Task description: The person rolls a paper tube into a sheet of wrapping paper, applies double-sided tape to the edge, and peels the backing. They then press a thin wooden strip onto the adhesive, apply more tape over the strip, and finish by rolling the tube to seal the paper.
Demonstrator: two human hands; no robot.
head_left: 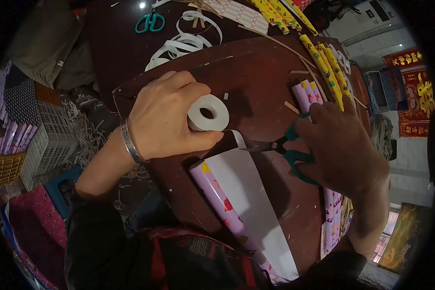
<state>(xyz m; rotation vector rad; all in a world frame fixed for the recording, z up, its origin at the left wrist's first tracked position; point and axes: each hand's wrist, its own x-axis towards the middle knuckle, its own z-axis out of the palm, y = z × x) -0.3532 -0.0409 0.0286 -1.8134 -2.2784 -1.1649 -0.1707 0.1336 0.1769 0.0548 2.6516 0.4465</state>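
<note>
My left hand is closed around a roll of white tape, thumb and fingers on its outer sides. A short strip of the tape runs from the roll toward the paper below. My right hand grips scissors with green handles, fingers in the loops. Their blades point left, and the tips are right at the strip's end and the paper's top corner. Under both hands lies a partly rolled sheet of pink patterned wrapping paper, its white underside facing up along the right.
Yellow patterned paper rolls and pink rolls lie at the table's right side. At the back are loose white strips, a second pair of green-handled scissors and a label sheet. Plastic crates stand on the left.
</note>
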